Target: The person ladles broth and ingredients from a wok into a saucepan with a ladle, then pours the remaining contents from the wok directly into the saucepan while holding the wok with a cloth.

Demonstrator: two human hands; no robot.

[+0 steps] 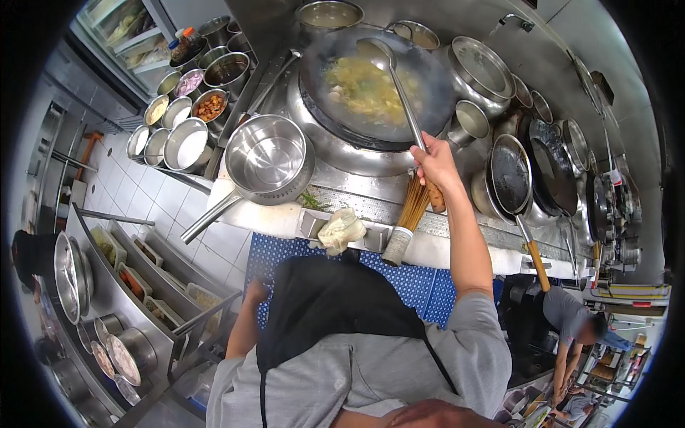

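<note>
My right hand (437, 165) is wrapped round the wooden-ended handle of a long metal ladle (404, 100). The ladle's bowl sits at the far side of a large wok (325, 68), above yellowish food in broth (371, 89) with steam over it. Beneath my right wrist lies a bamboo wok brush (407, 225). My left hand (255, 291) hangs low beside my black apron (335, 299), away from the stove; its fingers are too indistinct to read. Left of the wok stands a shiny saucepan (267, 160), and a crumpled cloth (341, 232) rests on the counter edge.
Metal pots of ingredients (212, 107) stand at the left. Stacked pans (510, 175) and a lidded pot (484, 68) crowd the right. An open drawer unit (153, 285) is behind on the left; a co-worker (571, 317) bends over at lower right.
</note>
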